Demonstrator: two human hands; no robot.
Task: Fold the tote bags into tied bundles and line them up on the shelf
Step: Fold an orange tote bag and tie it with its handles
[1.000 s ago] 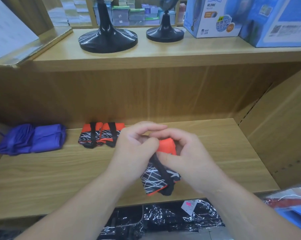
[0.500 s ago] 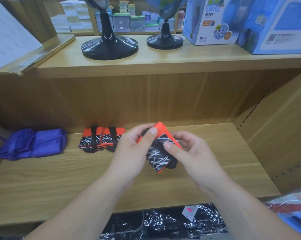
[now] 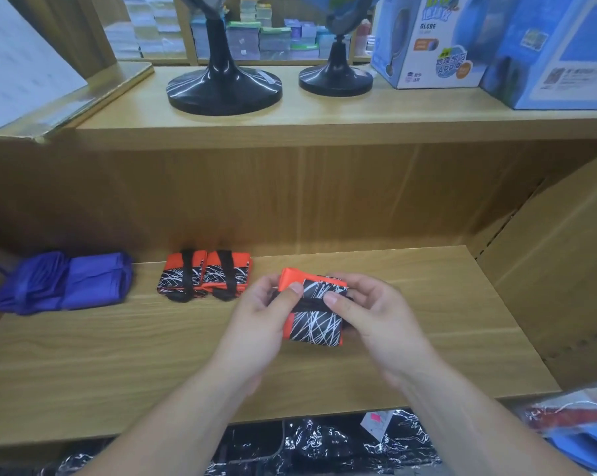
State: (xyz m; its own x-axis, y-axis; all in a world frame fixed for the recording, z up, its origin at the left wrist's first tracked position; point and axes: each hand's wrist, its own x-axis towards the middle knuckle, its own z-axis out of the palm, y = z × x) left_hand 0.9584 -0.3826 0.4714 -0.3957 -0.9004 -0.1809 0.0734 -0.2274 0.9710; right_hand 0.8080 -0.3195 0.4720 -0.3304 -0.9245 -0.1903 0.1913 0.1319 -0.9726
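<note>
Holding the folded orange tote bundle (image 3: 316, 324) over the shelf (image 3: 118, 355), the left grip (image 3: 262, 314) and right grip (image 3: 372, 314) each pinch it, thumbs on the black strap (image 3: 307, 305) that crosses its patterned face. To finish well, I'd judge the strap wants pulling snug and square (slack would let the folds spring). Farther back, two tied bundles (image 3: 204, 274) lie touching side by side; this one belongs just beside them, turned the same way. Purple bags (image 3: 63, 281) lie far left.
</note>
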